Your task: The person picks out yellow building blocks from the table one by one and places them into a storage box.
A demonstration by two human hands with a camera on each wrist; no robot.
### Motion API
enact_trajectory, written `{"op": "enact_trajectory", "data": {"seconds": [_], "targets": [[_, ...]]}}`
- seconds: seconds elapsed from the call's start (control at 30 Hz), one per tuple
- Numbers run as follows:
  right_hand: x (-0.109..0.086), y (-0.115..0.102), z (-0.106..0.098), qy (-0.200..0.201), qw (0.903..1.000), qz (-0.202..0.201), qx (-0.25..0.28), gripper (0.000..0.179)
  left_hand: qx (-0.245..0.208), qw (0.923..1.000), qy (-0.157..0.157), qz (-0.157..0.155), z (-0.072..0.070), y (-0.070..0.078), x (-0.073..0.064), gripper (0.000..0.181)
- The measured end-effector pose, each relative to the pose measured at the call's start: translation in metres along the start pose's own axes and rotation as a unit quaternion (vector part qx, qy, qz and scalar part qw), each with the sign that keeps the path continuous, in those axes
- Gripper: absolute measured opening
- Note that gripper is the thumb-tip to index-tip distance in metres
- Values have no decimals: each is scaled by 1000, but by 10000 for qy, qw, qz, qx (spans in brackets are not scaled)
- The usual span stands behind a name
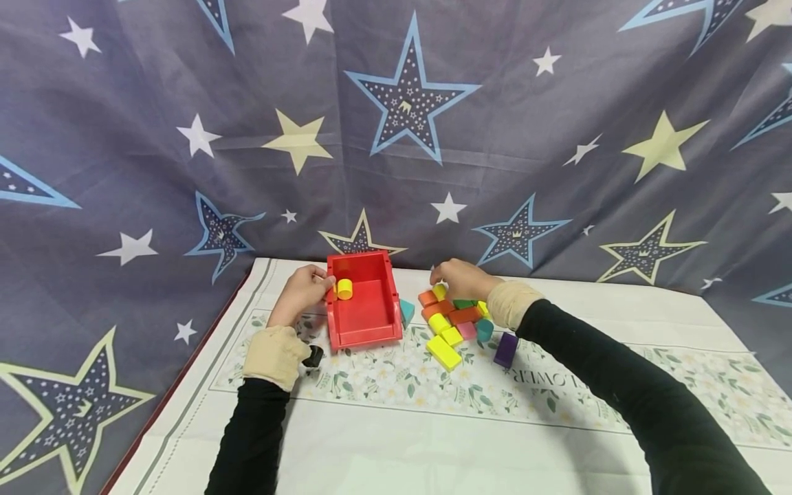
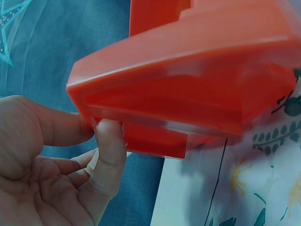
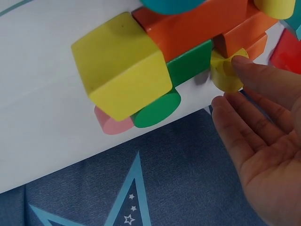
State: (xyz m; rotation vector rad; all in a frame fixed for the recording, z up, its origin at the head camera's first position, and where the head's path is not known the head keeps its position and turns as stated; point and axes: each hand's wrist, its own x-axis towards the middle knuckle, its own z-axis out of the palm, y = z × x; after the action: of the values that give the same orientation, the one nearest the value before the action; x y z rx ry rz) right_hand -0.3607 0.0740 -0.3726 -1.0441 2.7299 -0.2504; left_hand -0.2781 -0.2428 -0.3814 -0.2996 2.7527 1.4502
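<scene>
While our left hand (image 1: 302,292) is steadying the red bin (image 1: 371,295) near the centre of the head view, our right hand (image 1: 465,279) is hovering at the cluster of blocks (image 1: 465,315), right of centre. At the lower left of the left wrist view, our thumb and one finger are pinching the bin's edge. We are judging the step in hand to be picking out a single block: at the upper right of the right wrist view, our thumb tip is overlapping a yellow cylinder (image 3: 225,75), and the fingers are lying fairly straight, close together, at its lower edge. Whether they are already pinching it, we are unable to tell. The cylinder is sitting beside a green block (image 3: 190,64) and an orange block (image 3: 235,35), so we are thinking that the next move is calling for a narrow grip and an upward lift, without dragging those neighbours. In the head view, an inner yellow cylinder (image 1: 344,289) is resting by the bin's left wall, and a purple block (image 1: 506,350) is lying apart, lower right of the cluster.
</scene>
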Motion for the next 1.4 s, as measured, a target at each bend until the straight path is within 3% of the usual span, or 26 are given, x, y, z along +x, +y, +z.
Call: {"op": "enact_trajectory", "data": {"seconds": [0.3, 0.8, 1.4], "targets": [[1, -2, 1, -49, 9998, 177, -24, 38, -16, 10000, 27, 21, 0, 1, 0, 29], [0, -4, 3, 37, 9999, 115, -117, 39, -149, 9998, -83, -35, 0, 3, 0, 30], [2, -4, 5, 80, 9997, 180, -160, 35, -104, 9999, -7, 67, 1, 0, 0, 28]]}}
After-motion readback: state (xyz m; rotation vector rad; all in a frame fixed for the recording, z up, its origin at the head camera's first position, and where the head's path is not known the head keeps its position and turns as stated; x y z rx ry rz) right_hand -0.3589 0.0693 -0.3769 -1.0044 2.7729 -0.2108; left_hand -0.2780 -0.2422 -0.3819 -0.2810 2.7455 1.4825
